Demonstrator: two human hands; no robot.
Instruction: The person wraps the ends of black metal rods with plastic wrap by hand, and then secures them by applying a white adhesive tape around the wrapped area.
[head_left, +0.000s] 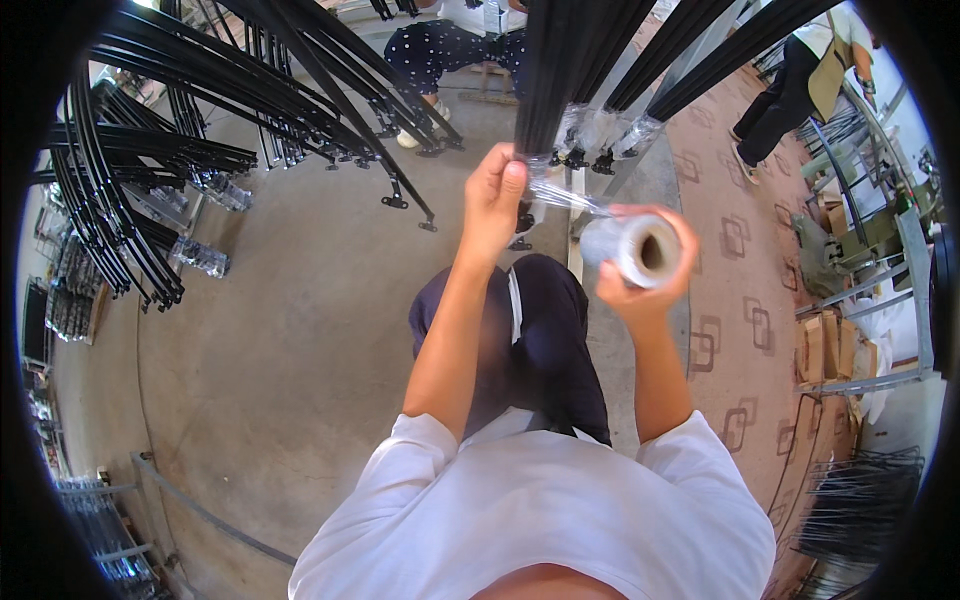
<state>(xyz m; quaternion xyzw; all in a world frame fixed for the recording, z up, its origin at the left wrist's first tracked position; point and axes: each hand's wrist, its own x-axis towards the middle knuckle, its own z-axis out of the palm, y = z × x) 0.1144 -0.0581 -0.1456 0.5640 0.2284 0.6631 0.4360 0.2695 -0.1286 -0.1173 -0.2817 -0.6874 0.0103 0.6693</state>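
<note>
My right hand is closed around a roll of clear stretch film, its cardboard core turned up toward me. A twisted strip of film runs taut from the roll to the lower end of a bundle of black metal rods. At that end my left hand grips the bundle, thumb on top. Film is wound around the bundle just beside my fingers. More black rods hang to the right, their ends wrapped in clear film.
Many black rods hang at the left, some with film-wrapped ends. Across from me sits a person in dotted trousers. Another person stands at far right, near a metal rack with cardboard boxes.
</note>
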